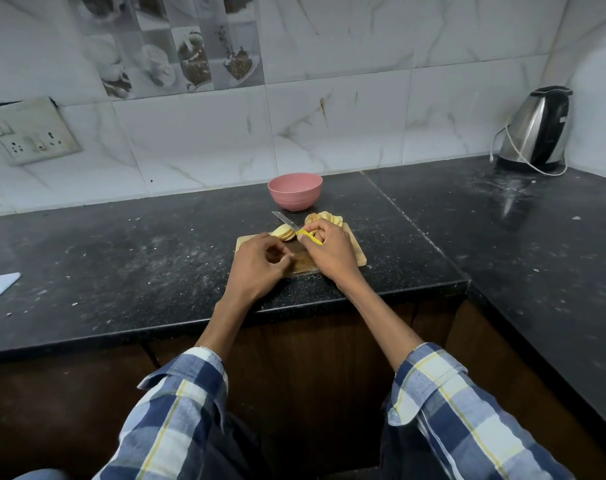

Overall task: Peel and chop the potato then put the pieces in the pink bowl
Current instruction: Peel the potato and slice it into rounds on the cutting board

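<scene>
Gripping the yellow-handled knife (294,227), the right hand (332,249) sits between both potato slice piles (283,233). Left hand (258,268) hangs loosely curled, holding nothing, just below the slices.

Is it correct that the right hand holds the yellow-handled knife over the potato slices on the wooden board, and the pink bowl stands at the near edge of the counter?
Not quite. In the head view the pink bowl stands behind the wooden board, close to the wall. The rest is right: the right hand holds the knife over the potato slices.

Sliced potato (283,233) on board (353,252); pink bowl (295,191) behind.
</scene>
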Demonstrator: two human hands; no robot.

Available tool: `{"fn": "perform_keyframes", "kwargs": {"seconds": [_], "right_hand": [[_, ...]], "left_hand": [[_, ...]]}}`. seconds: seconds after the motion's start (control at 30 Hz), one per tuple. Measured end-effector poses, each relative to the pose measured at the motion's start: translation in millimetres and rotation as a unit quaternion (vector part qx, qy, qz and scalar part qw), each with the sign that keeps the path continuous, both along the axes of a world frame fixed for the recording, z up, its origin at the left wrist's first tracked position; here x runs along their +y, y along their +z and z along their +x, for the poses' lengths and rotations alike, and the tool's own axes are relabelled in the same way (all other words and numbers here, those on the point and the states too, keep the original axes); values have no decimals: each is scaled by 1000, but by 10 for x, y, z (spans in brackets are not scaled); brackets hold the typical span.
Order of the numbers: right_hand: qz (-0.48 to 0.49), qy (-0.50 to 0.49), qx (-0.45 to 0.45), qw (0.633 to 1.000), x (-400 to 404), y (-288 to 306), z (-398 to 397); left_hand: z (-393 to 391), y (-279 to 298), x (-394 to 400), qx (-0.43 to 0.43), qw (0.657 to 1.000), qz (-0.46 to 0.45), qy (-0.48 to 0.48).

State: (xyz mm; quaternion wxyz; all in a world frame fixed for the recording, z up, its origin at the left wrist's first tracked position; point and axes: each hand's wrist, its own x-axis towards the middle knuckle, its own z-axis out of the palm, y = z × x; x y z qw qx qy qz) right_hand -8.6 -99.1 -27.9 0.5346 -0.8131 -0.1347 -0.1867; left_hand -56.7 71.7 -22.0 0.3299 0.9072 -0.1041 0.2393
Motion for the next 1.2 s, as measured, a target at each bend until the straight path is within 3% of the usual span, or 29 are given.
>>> {"fn": "perform_keyframes", "kwargs": {"seconds": [0.17, 0.6, 0.73, 0.9, 1.2], "right_hand": [[-4, 22, 13, 1000, -3, 55, -71], [31, 37, 5, 999, 12, 221, -295], [-94, -9, 0, 996, -32, 298, -535], [-259, -71, -11, 963, -113, 447, -874], [-344, -68, 25, 936, -118, 723, -1107]], "left_hand": [[64, -43, -36, -4, 999, 50, 18], [66, -58, 42, 24, 999, -23, 6], [58, -70, 64, 23, 999, -38, 14], [43, -64, 78, 27, 997, -64, 24], [25, -47, 80, 41, 997, -64, 27]]}}
